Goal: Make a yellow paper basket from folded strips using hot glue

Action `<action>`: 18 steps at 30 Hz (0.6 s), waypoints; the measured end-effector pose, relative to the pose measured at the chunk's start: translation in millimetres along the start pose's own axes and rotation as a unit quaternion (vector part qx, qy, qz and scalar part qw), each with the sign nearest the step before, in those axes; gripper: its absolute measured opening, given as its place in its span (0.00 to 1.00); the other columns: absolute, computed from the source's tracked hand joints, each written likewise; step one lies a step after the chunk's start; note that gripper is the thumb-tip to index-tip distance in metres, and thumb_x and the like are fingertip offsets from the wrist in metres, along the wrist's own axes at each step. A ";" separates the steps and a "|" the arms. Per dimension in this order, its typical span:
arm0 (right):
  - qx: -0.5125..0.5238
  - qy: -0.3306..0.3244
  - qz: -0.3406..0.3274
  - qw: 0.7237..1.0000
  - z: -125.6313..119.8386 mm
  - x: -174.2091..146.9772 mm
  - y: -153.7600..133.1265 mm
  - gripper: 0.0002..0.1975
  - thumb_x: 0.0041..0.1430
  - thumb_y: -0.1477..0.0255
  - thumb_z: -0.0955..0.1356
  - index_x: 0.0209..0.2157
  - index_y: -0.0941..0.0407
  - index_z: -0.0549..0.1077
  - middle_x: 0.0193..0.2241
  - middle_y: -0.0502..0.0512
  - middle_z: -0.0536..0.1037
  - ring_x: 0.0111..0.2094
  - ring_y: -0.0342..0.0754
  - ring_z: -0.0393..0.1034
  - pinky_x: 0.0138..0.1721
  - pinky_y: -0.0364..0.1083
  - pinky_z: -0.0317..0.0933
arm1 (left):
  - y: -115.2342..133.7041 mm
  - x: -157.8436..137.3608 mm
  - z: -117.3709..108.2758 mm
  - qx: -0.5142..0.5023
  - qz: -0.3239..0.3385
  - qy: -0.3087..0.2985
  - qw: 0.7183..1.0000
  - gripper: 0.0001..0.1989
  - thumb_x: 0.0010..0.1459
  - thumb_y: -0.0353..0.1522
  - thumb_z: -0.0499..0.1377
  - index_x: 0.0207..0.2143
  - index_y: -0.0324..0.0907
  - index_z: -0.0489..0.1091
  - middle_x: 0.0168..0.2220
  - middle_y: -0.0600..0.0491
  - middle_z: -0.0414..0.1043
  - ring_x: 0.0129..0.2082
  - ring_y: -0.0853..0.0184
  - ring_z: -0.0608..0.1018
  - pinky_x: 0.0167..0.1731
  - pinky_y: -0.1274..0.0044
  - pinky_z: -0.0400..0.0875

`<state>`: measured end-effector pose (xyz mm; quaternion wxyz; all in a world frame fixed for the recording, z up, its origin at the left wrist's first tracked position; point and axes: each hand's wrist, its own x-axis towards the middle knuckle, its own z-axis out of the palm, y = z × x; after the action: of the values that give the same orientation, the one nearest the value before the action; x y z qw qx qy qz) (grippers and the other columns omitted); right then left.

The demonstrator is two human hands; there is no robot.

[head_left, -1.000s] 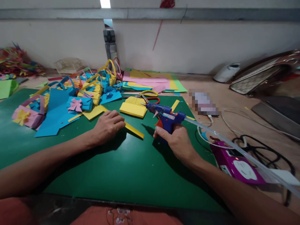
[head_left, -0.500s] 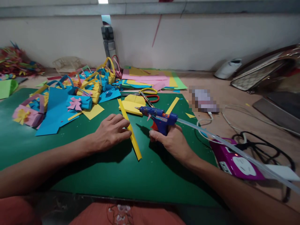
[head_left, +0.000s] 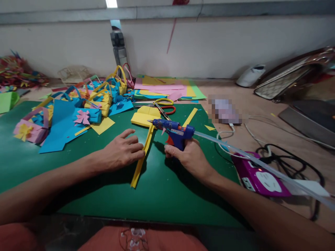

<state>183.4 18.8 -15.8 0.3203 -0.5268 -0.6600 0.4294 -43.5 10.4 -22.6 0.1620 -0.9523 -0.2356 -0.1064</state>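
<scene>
Your left hand (head_left: 123,150) and right hand (head_left: 188,157) are both bare, and so are your wrists and forearms as far as they show. Each forearm is slim and smooth in outline, narrowing toward the wrist. At the near edge you wear a brick-red, slightly orange garment (head_left: 162,238) of what looks like plain, matte cloth. On its front, a little left of the middle, sits a motif (head_left: 137,238) of pale, rounded white shapes with thin, dark, looping lines beside them; its details are too blurred to read. More cloth (head_left: 15,237) of the same red shows at your near left corner.
</scene>
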 end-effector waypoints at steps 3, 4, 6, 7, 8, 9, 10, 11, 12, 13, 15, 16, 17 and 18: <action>-0.009 -0.004 0.002 1.000 -0.7 -0.1 -0.9 0.08 0.49 0.68 0.68 0.21 0.57 0.69 0.18 0.51 0.74 0.21 0.45 0.69 0.25 0.44 0.61 | -1.9 -1.6 0.6 -0.003 0.002 -0.027 1.000 0.10 0.62 0.28 0.48 0.32 0.42 0.67 0.32 0.54 0.73 0.32 0.66 0.69 0.48 0.66 0.56; -0.012 -0.006 0.002 1.000 -0.9 -0.4 -1.3 0.08 0.49 0.69 0.68 0.21 0.57 0.69 0.18 0.51 0.74 0.22 0.45 0.69 0.26 0.44 0.61 | -2.7 -1.9 1.2 -0.008 0.005 -0.037 0.999 0.09 0.62 0.28 0.48 0.32 0.43 0.67 0.32 0.54 0.74 0.32 0.66 0.69 0.48 0.65 0.56; -0.016 -0.007 0.000 1.000 -1.4 -0.9 -2.3 0.08 0.49 0.69 0.67 0.21 0.58 0.70 0.19 0.51 0.74 0.22 0.44 0.69 0.27 0.44 0.61 | -4.4 -2.4 2.6 -0.027 0.011 -0.054 0.998 0.10 0.62 0.29 0.47 0.33 0.43 0.67 0.33 0.53 0.74 0.33 0.65 0.69 0.48 0.65 0.55; -0.017 -0.007 -0.002 1.000 -1.6 -1.1 -2.8 0.08 0.49 0.69 0.67 0.21 0.58 0.70 0.19 0.51 0.75 0.23 0.44 0.69 0.28 0.44 0.62 | -5.3 -2.5 3.5 -0.039 0.011 -0.059 0.997 0.10 0.62 0.29 0.47 0.33 0.42 0.67 0.33 0.53 0.74 0.33 0.65 0.69 0.48 0.65 0.55; -0.019 -0.004 -0.005 1.000 -1.7 -1.3 -3.2 0.08 0.49 0.69 0.67 0.21 0.58 0.70 0.19 0.51 0.75 0.23 0.44 0.69 0.28 0.44 0.62 | -6.2 -2.6 4.5 -0.051 0.006 -0.064 0.997 0.10 0.62 0.29 0.47 0.33 0.42 0.68 0.33 0.52 0.74 0.33 0.65 0.69 0.47 0.65 0.56; -0.022 -0.003 -0.007 1.000 -1.9 -1.3 -3.5 0.08 0.49 0.69 0.67 0.21 0.58 0.70 0.19 0.51 0.75 0.23 0.45 0.69 0.29 0.44 0.62 | -6.9 -2.6 5.5 -0.065 -0.001 -0.069 0.996 0.11 0.62 0.29 0.47 0.34 0.42 0.68 0.33 0.52 0.74 0.33 0.65 0.69 0.46 0.66 0.57; -0.025 -0.002 -0.008 1.000 -1.9 -1.3 -3.6 0.08 0.50 0.69 0.67 0.22 0.57 0.70 0.19 0.51 0.75 0.23 0.45 0.69 0.29 0.44 0.62 | -7.6 -2.7 6.5 -0.080 -0.012 -0.073 0.994 0.12 0.62 0.28 0.46 0.34 0.41 0.69 0.33 0.51 0.74 0.33 0.65 0.69 0.45 0.67 0.58; -0.029 -0.001 -0.010 1.000 -1.9 -1.2 -3.5 0.08 0.50 0.69 0.67 0.22 0.57 0.70 0.19 0.51 0.75 0.23 0.45 0.69 0.29 0.45 0.62 | -8.1 -2.8 7.4 -0.097 -0.025 -0.076 0.992 0.12 0.62 0.27 0.46 0.34 0.41 0.69 0.33 0.50 0.74 0.33 0.65 0.69 0.43 0.68 0.59; -0.033 -0.001 -0.013 0.999 -1.9 -1.1 -3.2 0.08 0.50 0.68 0.67 0.22 0.57 0.70 0.19 0.52 0.75 0.23 0.45 0.69 0.29 0.45 0.61 | -8.4 -2.9 8.2 -0.116 -0.040 -0.077 0.989 0.13 0.61 0.27 0.45 0.34 0.40 0.69 0.34 0.50 0.73 0.33 0.65 0.69 0.42 0.69 0.60; -0.036 -0.002 -0.017 0.999 -1.9 -0.9 -2.8 0.08 0.50 0.68 0.67 0.22 0.57 0.70 0.19 0.52 0.75 0.23 0.45 0.68 0.29 0.45 0.61 | -8.6 -2.8 8.8 -0.135 -0.055 -0.078 0.986 0.13 0.61 0.27 0.45 0.34 0.39 0.70 0.34 0.49 0.73 0.33 0.66 0.69 0.40 0.71 0.61; -0.039 0.001 -0.022 0.999 -1.8 -0.6 -1.8 0.09 0.50 0.68 0.67 0.22 0.57 0.70 0.19 0.52 0.75 0.23 0.45 0.68 0.30 0.45 0.61 | -8.4 -2.0 9.3 -0.170 -0.088 -0.077 0.978 0.14 0.62 0.29 0.45 0.34 0.38 0.70 0.33 0.48 0.73 0.33 0.66 0.70 0.38 0.73 0.63; -0.039 0.003 -0.022 0.999 -1.7 -0.4 -1.3 0.09 0.50 0.67 0.67 0.21 0.57 0.70 0.20 0.52 0.75 0.23 0.45 0.69 0.30 0.45 0.61 | -8.3 -1.4 9.3 -0.185 -0.105 -0.077 0.974 0.15 0.63 0.30 0.45 0.34 0.38 0.70 0.33 0.48 0.73 0.33 0.67 0.71 0.38 0.73 0.63; -0.040 0.004 -0.020 0.999 -1.7 -0.2 -1.0 0.09 0.50 0.67 0.67 0.21 0.57 0.70 0.20 0.52 0.75 0.23 0.45 0.69 0.30 0.45 0.61 | -8.2 -0.5 9.3 -0.198 -0.121 -0.076 0.970 0.15 0.63 0.31 0.45 0.33 0.38 0.70 0.32 0.49 0.73 0.33 0.67 0.71 0.37 0.74 0.64; -0.040 0.004 -0.016 0.999 -1.6 0.1 -0.7 0.09 0.50 0.67 0.67 0.21 0.57 0.70 0.20 0.52 0.75 0.23 0.45 0.69 0.29 0.45 0.61 | -8.1 0.6 9.2 -0.210 -0.136 -0.074 0.965 0.15 0.63 0.31 0.45 0.33 0.38 0.70 0.31 0.49 0.73 0.32 0.67 0.72 0.36 0.75 0.64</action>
<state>184.5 19.2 -14.5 0.3084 -0.5302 -0.6838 0.3953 -45.8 20.7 -28.9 -0.0753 -0.9291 -0.3469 -0.1038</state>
